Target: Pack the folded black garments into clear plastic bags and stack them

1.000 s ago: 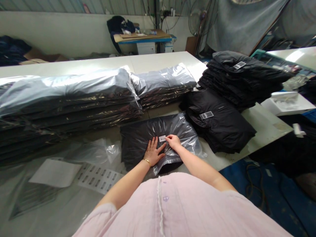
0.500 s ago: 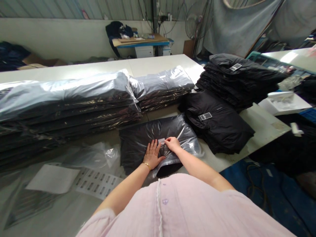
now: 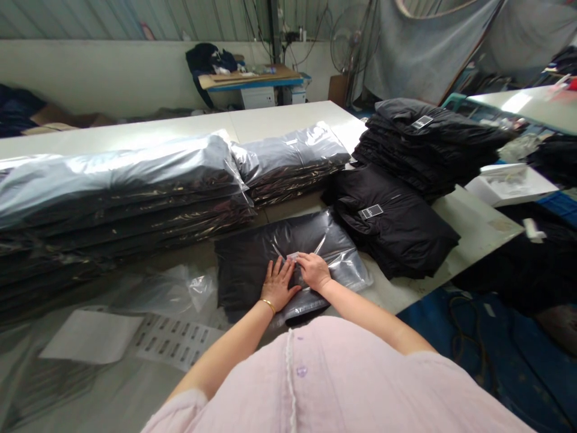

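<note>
The right hand (image 3: 316,272) has shifted farther over the label (image 3: 293,257), fingers bent, grip unclear; the left hand's (image 3: 276,290) released fingers press the bagged garment (image 3: 241,258).

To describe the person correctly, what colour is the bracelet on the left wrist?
Gold bracelet, best seen in the head view.

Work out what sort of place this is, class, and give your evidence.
Probably a garment workshop's packing area: piles of clear-bagged dark garments, a stack of black garments showing a tag, and a sheet of printed labels lie on the worktable.
</note>
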Action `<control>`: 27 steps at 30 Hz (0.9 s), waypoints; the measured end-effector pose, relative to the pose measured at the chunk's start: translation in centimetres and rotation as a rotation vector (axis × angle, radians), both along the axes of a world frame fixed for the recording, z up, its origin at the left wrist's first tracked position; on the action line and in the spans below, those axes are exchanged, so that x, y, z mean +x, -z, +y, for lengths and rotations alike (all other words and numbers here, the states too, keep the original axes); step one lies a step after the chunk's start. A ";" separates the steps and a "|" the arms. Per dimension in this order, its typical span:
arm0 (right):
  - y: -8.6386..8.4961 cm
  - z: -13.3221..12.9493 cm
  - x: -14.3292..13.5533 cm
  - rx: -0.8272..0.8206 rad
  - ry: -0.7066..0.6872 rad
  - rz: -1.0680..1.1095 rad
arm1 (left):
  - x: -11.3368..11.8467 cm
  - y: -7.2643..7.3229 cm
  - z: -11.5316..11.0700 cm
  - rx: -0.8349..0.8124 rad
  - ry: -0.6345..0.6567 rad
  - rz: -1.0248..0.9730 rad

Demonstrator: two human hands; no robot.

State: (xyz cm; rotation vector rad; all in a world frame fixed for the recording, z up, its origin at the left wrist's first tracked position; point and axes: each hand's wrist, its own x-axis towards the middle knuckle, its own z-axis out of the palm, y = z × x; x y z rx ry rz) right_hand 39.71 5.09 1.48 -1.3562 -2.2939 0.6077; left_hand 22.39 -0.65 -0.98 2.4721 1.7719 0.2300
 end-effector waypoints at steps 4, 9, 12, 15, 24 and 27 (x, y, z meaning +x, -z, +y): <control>0.5 -1.0 -0.1 -0.012 -0.061 -0.155 | -0.1 0.0 0.3 -0.042 0.042 0.003; 1.4 0.3 0.1 -0.230 0.037 0.192 | -0.6 -0.9 0.5 -0.138 0.034 0.017; 1.0 1.4 1.3 -0.457 0.297 0.705 | -0.8 -1.8 0.3 -0.133 0.035 0.026; -0.1 1.9 3.6 -0.531 0.512 1.199 | -0.8 -2.4 -0.1 -0.113 0.025 0.034; 1.0 0.6 11.8 -0.525 0.821 1.409 | -1.2 -2.4 -0.2 -0.187 -0.030 0.084; 2.2 -0.3 13.3 -0.538 0.802 1.305 | -1.2 -3.0 0.3 -0.201 -0.023 0.034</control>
